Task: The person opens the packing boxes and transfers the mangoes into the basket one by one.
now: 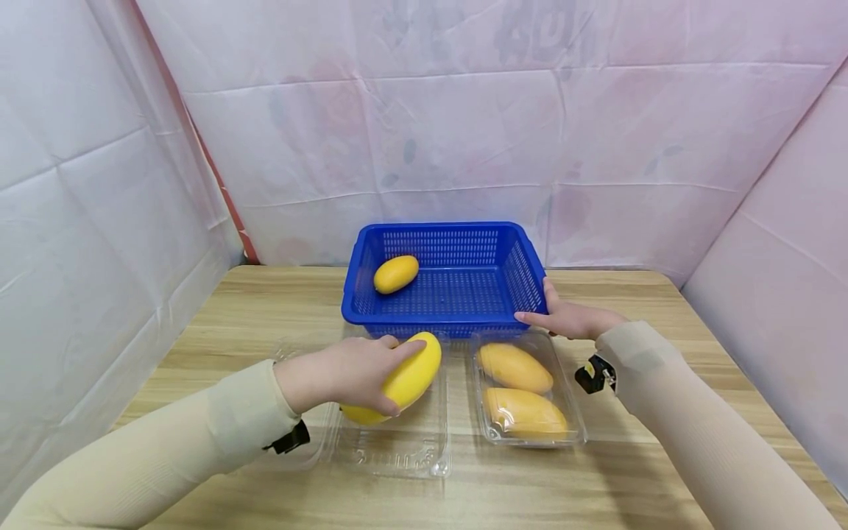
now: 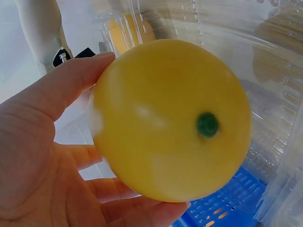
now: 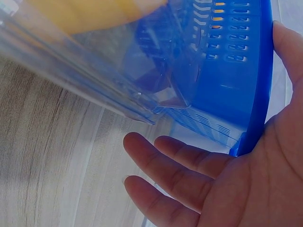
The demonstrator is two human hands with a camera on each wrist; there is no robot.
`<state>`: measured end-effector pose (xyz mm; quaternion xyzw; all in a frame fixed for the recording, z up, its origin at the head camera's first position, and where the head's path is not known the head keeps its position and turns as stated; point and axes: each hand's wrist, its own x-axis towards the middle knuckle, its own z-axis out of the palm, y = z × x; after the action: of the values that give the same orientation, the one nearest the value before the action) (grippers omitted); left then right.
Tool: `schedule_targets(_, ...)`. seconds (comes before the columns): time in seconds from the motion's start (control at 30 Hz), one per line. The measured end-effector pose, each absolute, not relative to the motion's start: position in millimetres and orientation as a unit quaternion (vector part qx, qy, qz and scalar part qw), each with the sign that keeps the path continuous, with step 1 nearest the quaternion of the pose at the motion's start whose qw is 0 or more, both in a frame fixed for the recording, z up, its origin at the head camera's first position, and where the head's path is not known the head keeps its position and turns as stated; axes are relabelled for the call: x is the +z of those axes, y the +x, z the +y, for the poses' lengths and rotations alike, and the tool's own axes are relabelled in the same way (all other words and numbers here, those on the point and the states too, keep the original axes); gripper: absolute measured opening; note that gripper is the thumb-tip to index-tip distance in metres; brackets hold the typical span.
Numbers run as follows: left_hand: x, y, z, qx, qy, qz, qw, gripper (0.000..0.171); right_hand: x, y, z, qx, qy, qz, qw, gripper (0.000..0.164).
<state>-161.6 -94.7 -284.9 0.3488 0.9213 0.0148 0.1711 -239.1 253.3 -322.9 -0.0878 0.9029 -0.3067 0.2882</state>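
My left hand (image 1: 351,372) grips a bright yellow mango (image 1: 414,379), thumb on one side and fingers around the other. A green stem dot shows on the fruit's end in the left wrist view. Below it lies an open clear plastic box (image 1: 404,460), its lid folded out to the left, partly hidden by the arm. At the near right corner of a blue basket (image 1: 444,319), my right hand (image 1: 573,318) rests against the rim with loosely spread fingers. Another mango (image 1: 396,274) lies inside the basket at the left.
A second clear box (image 1: 576,427), holding two orange-yellow mangoes (image 1: 526,412), stands right of the open one, close to the basket's front. All lie on a wood-grain table (image 1: 629,471). Pale cloth walls (image 1: 464,132) surround the back and sides.
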Motion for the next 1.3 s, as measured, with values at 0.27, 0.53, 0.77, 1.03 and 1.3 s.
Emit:
schedule_targets(0.27, -283.5, -161.2, -96.2, 0.015, 0.349, 0.922, 0.166, 0.090, -324.0, -239.2, 253.6, -0.301, -0.087, 0.905, 0.287, 0.108)
schedule_targets(0.53, -283.3, -161.6, -96.8, 0.011, 0.354, 0.922, 0.157, 0.090, -324.5, -240.0, 253.2, -0.307, -0.091, 0.902, 0.291, 0.108)
schedule_targets(0.77, -281.6, -163.5, -96.6, 0.013, 0.349, 0.923, 0.162, 0.090, -324.0, -239.6, 253.1, -0.305, -0.099, 0.904, 0.282, 0.107)
schedule_targets(1.03, -277.7, -163.8, -97.3, 0.023, 0.351, 0.921, 0.168, 0.091, -325.9, -240.0, 255.5, -0.300, -0.095, 0.906, 0.284, 0.108)
schedule_targets(1.3, -275.7, -164.6, -98.4, 0.027, 0.347, 0.922, 0.166, 0.092, -326.6, -240.3, 255.4, -0.297, -0.090, 0.906, 0.288, 0.108)
